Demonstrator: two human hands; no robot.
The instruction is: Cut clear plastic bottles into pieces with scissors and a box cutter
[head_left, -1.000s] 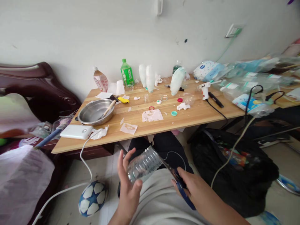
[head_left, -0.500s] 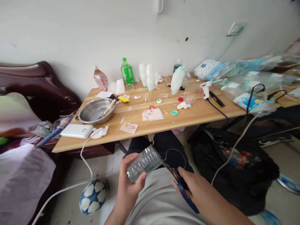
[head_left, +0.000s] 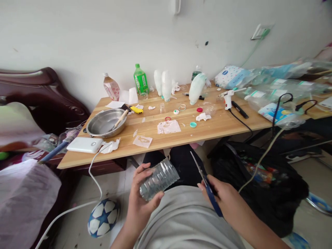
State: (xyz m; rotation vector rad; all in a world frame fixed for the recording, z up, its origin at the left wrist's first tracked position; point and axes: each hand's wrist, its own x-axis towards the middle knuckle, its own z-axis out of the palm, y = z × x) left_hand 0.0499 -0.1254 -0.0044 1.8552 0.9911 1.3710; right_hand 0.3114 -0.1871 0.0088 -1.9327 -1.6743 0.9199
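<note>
My left hand [head_left: 142,195] is wrapped round a clear, ribbed piece of a cut plastic bottle [head_left: 162,178], held tilted above my lap with its cut edge facing right. In my right hand [head_left: 218,192] is a pair of scissors [head_left: 207,185] with dark blue handles. Their blades look closed and point up and to the left, apart from the bottle piece. Both things are in front of the table's near edge.
On the wooden table [head_left: 121,152] are a metal bowl [head_left: 103,121], a white power bank [head_left: 85,144], white-wrapped bottles [head_left: 166,86], a glue gun [head_left: 228,98] and paper scraps. A black bag [head_left: 259,200] lies right, a ball [head_left: 103,218] on the floor left.
The scissors have moved right, away from the bottle piece's cut edge, and their blades have come together. The thin curled strip seen by the blades is out of sight. My left hand barely moved.
</note>
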